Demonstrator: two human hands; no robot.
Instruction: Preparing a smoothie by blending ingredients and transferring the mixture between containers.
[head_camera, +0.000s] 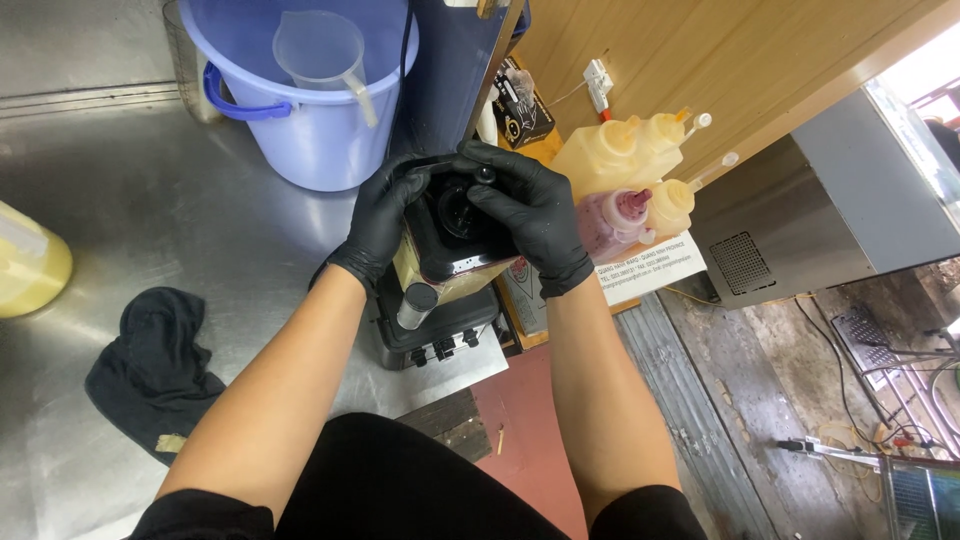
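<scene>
Both your left hand (382, 215) and right hand (535, 215) clamp the blender lid (455, 225); bucket (320, 110) at eleven o'clock. Press evenly.

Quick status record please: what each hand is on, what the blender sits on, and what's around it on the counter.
left hand: black glove, gripping left side of blender lid
right hand: black glove, pressing on lid's right side
blender jar: pale liquid inside, seated on black base
surface: steel counter
behind: blue bucket holding a clear jug
right: squeeze bottles
left: black cloth
</scene>
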